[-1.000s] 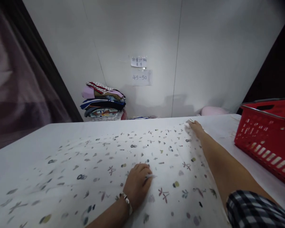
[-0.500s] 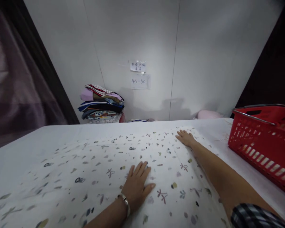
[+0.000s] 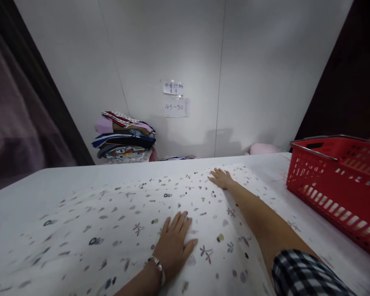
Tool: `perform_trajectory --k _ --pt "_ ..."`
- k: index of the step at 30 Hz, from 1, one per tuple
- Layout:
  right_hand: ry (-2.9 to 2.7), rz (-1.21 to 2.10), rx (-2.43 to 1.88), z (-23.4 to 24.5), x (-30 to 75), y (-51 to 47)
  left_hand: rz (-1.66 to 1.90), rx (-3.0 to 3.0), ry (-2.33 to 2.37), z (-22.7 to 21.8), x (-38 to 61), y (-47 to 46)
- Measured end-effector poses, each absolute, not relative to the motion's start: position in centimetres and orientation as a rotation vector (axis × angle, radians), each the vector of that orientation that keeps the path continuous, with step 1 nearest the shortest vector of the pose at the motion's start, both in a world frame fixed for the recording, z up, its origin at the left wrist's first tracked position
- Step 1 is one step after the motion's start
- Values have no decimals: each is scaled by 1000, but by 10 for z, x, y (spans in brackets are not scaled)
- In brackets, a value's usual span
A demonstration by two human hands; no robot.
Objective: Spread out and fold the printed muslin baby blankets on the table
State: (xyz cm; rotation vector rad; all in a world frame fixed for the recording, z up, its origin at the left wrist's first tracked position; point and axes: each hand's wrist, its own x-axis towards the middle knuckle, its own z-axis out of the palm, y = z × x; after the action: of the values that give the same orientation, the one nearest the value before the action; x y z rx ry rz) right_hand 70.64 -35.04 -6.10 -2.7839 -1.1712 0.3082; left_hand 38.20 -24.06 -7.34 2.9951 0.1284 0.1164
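Note:
A white cloth [image 3: 132,234] with a small print of leaves, twigs and dots lies spread over a white table. My left hand [image 3: 174,244], with a silver bangle at the wrist, rests flat on the near middle of the cloth, fingers spread. Farther away and to the right, my right hand [image 3: 221,178] lies palm down near the cloth's far part, its fingers spread too. Neither hand grips anything. Shallow wrinkles run through the fabric, and my right forearm passes over its right side.
A red plastic basket [image 3: 333,185] with a metal handle stands on the table [image 3: 89,174] at the right. Folded fabrics [image 3: 125,137] are piled behind the table at the left. Paper signs [image 3: 176,107] hang on the wall, and a pink rounded object [image 3: 263,148] shows at the back right.
My right hand has slid left across the far part of the cloth. My left hand has stayed at nearly the same spot on the print. The view has turned slightly right.

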Motion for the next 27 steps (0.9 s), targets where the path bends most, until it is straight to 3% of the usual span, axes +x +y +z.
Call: perform_trajectory --k 6,12,18,23,27 --pt "-1097 260 -2834 -46 676 -392 67 2932 167 -70 381 -242" --pt "-917 223 -2924 -50 613 -525 35 2878 185 -65 387 -241" --pt "-519 225 -3049 -61 567 -629 -53 2766 269 -29 380 -248" --pt "-406 113 -3035 -55 544 -643 32 2830 23 -9 308 -252" --pt "-387 21 -3028 -60 517 -668 213 2945 -145 -33 214 -232"
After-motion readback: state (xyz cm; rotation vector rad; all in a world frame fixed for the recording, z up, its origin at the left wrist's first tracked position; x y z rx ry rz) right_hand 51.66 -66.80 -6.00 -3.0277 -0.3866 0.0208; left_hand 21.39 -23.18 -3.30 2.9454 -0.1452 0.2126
